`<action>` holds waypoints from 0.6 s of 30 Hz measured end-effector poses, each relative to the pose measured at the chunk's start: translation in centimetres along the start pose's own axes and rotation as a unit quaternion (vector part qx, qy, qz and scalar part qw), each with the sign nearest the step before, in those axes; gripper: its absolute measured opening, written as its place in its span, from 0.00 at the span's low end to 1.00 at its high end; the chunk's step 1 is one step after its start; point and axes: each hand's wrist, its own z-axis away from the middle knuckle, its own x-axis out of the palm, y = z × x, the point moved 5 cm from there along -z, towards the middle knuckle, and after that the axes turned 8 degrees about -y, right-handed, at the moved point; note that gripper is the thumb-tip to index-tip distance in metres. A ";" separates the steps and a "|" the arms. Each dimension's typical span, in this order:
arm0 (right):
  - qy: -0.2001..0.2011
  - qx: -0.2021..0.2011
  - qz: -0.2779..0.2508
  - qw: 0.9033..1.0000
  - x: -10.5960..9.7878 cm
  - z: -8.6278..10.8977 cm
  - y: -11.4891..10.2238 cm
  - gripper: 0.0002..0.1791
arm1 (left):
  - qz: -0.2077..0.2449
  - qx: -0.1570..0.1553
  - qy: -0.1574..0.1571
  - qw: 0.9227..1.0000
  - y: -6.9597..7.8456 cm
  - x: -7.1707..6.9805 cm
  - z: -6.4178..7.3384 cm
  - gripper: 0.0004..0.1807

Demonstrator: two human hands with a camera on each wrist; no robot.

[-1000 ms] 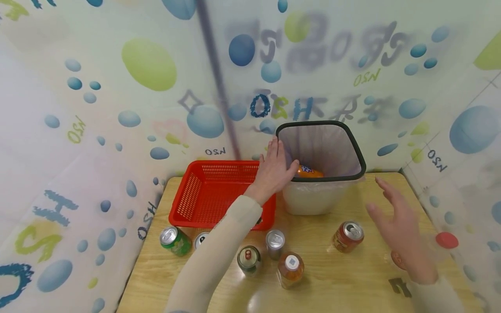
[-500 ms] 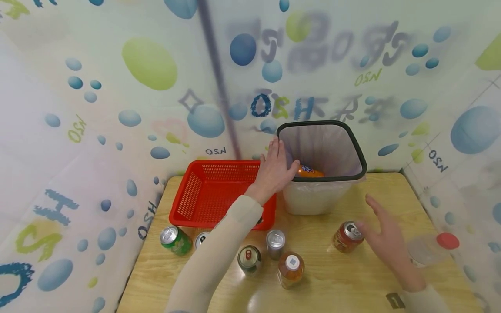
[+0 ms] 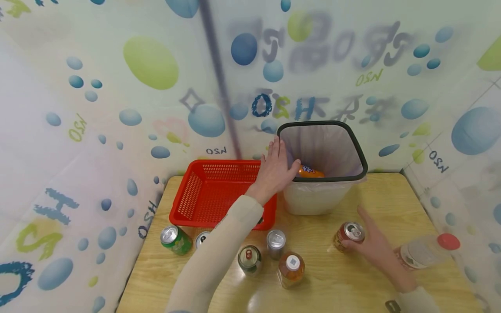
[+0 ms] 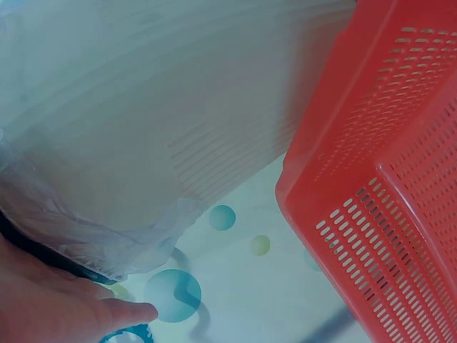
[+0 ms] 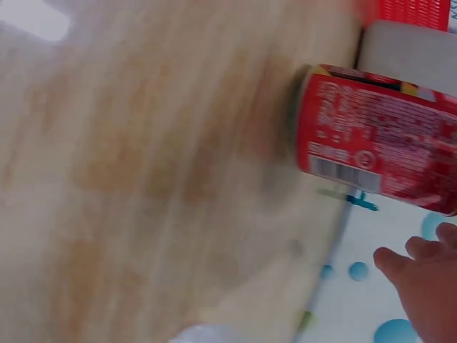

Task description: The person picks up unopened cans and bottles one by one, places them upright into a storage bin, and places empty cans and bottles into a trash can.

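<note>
My left hand rests with straight fingers on the left part of the black rim of a lined trash bin. In the left wrist view its fingers lie over that rim. My right hand is at a red drink can standing upright on the table, the thumb in front of it and the other fingers spread on its right. The right wrist view shows a gap between the fingertips and the can. Inside the bin lies an orange drink container, partly hidden by the rim.
A red plastic basket stands left of the bin. Before it are a green can, a silver can, a dark-topped can and an amber bottle. A red-capped clear bottle lies beyond my right wrist.
My right hand has come down and to the left, from right of the bin to the red can. The left hand keeps its place on the rim.
</note>
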 end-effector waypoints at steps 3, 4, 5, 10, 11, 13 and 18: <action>-0.010 0.014 -0.008 1.000 0.8 -0.1 1.0 0.70 | 0.000 0.001 0.001 1.000 0.0 0.0 0.1 0.46; -0.010 0.015 -0.011 1.000 0.9 -0.1 1.2 0.70 | 0.001 0.001 0.001 1.000 0.0 0.0 0.1 0.46; -0.010 0.016 -0.012 1.000 1.1 -0.1 1.3 0.69 | 0.002 0.001 0.001 1.000 -0.1 0.0 0.1 0.46; 0.003 0.015 -0.009 1.000 1.6 0.1 1.4 0.61 | 0.002 0.001 0.003 1.000 -0.1 0.0 0.1 0.47; 0.005 0.015 -0.007 1.000 1.7 0.2 1.4 0.59 | 0.002 0.002 0.003 1.000 -0.1 0.0 0.1 0.47; 0.013 0.014 -0.002 1.000 1.8 0.2 1.3 0.54 | 0.001 0.002 0.002 1.000 -0.1 0.0 0.1 0.47; 0.033 0.002 0.018 0.999 1.8 0.4 1.2 0.44 | 0.003 0.003 0.001 1.000 0.0 0.0 0.2 0.47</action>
